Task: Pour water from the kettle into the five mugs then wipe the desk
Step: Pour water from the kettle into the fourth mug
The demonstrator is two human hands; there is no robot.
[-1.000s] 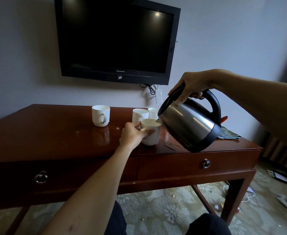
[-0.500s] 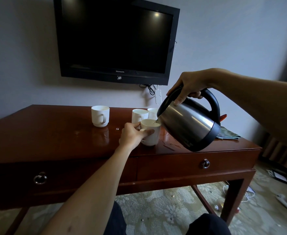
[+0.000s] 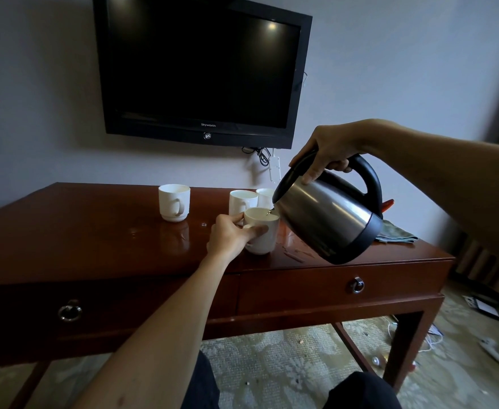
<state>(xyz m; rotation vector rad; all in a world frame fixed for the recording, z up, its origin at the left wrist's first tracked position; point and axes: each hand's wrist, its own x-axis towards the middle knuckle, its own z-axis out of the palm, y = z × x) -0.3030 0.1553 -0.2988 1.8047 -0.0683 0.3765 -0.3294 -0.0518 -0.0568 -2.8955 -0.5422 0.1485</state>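
Note:
My right hand [image 3: 329, 153] grips the black handle of a steel kettle [image 3: 328, 218], tilted with its spout over a white mug [image 3: 264, 233] on the brown desk [image 3: 80, 231]. A thin stream runs from the spout into that mug. My left hand [image 3: 230, 237] holds this mug by its side and handle. Two more white mugs [image 3: 242, 200] [image 3: 264, 196] stand close behind it, the right one partly hidden by the kettle. A third mug [image 3: 174, 202] stands apart to the left. A green cloth [image 3: 394, 233] lies at the desk's right end.
A black television [image 3: 201, 69] hangs on the wall above the desk, with cables below it. An orange-tipped thing [image 3: 387, 204] pokes out behind the kettle. The desk has two drawers with ring pulls [image 3: 357, 284]. Cables and small items lie on the carpet at right.
The kettle has tipped a little further and risen slightly. My left hand stays on the mug.

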